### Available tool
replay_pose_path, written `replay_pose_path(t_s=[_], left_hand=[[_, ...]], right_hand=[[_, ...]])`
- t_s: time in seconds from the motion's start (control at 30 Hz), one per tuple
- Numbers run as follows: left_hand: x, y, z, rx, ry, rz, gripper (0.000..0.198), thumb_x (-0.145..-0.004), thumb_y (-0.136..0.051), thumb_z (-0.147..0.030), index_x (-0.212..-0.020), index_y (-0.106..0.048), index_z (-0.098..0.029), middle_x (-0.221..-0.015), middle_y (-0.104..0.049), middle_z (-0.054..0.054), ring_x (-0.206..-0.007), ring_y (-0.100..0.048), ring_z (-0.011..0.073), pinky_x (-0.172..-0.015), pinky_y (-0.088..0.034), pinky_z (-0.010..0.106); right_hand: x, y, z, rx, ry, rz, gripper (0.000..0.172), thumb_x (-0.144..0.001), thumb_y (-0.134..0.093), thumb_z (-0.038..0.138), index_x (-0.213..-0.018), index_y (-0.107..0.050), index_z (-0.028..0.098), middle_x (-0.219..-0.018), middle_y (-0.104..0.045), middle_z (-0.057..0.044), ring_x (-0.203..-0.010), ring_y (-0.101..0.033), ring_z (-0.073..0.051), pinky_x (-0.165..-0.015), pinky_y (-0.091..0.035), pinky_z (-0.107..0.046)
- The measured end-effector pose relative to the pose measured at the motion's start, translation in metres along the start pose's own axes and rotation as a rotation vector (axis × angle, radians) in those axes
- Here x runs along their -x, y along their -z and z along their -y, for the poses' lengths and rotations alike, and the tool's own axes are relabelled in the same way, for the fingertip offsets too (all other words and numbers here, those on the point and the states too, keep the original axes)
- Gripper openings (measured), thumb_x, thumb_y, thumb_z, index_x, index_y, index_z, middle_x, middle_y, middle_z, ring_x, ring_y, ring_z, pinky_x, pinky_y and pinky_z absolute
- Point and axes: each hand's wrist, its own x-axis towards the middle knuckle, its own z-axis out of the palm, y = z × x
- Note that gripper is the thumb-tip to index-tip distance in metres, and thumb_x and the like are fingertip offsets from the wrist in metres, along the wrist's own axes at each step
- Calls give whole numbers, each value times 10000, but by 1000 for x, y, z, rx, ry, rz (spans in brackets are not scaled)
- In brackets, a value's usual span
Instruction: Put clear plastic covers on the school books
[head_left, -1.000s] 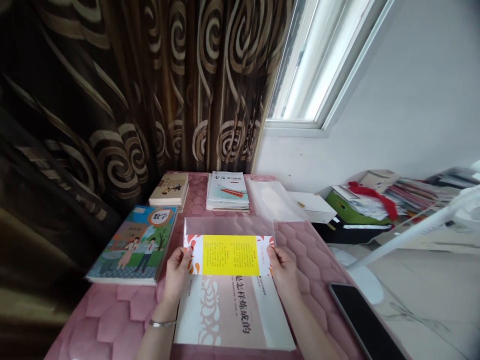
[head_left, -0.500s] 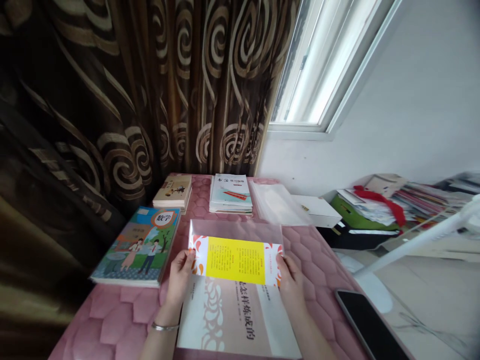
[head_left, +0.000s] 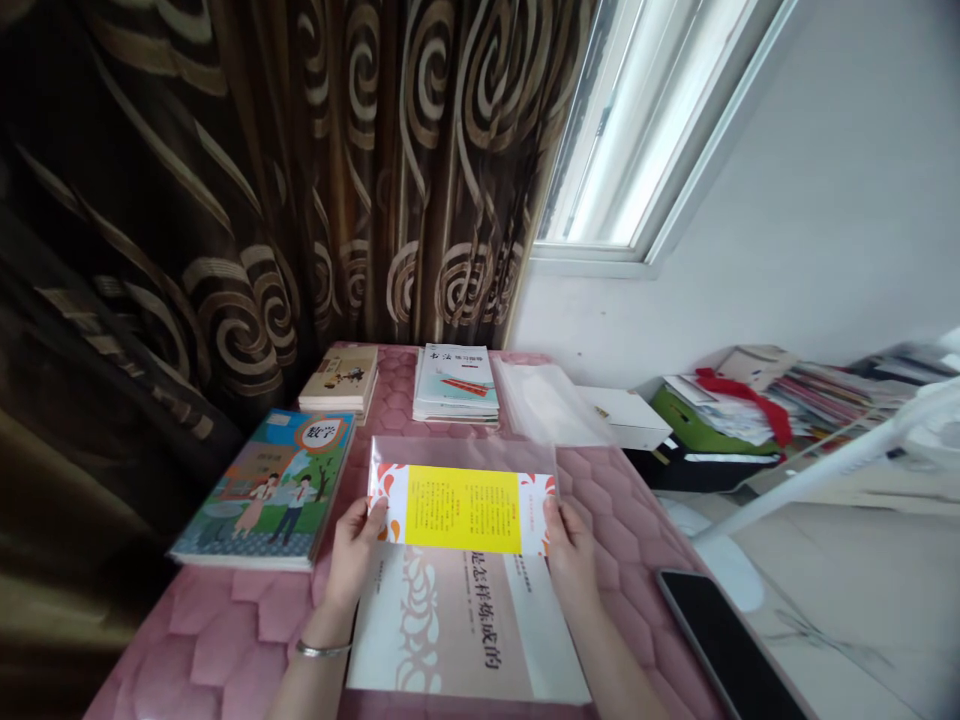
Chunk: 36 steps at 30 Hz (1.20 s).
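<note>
A pale book (head_left: 480, 640) with a beige panel and dark lettering lies flat in front of me, turned sideways. Across its far end runs a yellow strip (head_left: 465, 510) with orange flame-like shapes at both ends. Clear plastic (head_left: 465, 452) sticks out past the far edge. My left hand (head_left: 358, 535), with a silver bangle at the wrist, grips the book's left edge beside the strip. On the opposite edge my right hand (head_left: 571, 545) holds it with the thumb on top. The fingers beneath are hidden.
A mathematics textbook stack (head_left: 266, 490) lies left, small brown books (head_left: 339, 380) and white booklets (head_left: 455, 382) behind. Clear plastic covers (head_left: 551, 402) and a white box (head_left: 622, 415) are back right. A black phone (head_left: 727, 640) rests near the right edge of the pink quilted table (head_left: 217, 640).
The whole view has shifted slightly, so everything appears a little further left. Both hands keep the same hold on the book.
</note>
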Motion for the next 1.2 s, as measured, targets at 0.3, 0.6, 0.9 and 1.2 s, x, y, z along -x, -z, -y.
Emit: replay_pose_path(t_s=[0.3, 0.6, 0.9, 1.2], left_hand=[[-5, 0, 7, -27, 13, -13, 432, -699, -681, -566, -629, -551, -160, -544, -495, -51, -496, -404, 82, -494, -328, 193], [-1, 4, 1, 70, 78, 90, 385, -693, -725, -473, -890, -655, -150, -824, -701, 54, -702, -623, 178, -648, -486, 257], [-3, 1, 1, 25, 36, 63, 361, -693, -714, -491, -710, -624, -142, -682, -664, 17, -606, -567, 133, -575, -434, 216], [-3, 2, 2, 21, 30, 68, 359, -706, -703, -499, -736, -651, -145, -735, -700, 34, -652, -599, 157, -625, -462, 238]], right_hand=[[3, 11, -3, 42, 66, 46, 417, -684, -696, 591, -699, -586, 190, -619, -647, -1, -489, -530, -144, -447, -409, -255], [-2, 6, -12, 113, 68, -16, 450, -721, -625, 643, -640, -504, 217, -565, -618, 8, -453, -506, -144, -418, -378, -262], [2, 13, -11, -27, 69, 74, 394, -712, -688, 531, -898, -677, 184, -757, -708, -51, -620, -630, -212, -497, -452, -288], [-5, 15, -22, 146, 116, 33, 404, -745, -624, 596, -758, -624, 192, -682, -688, -26, -535, -575, -180, -473, -439, -281]])
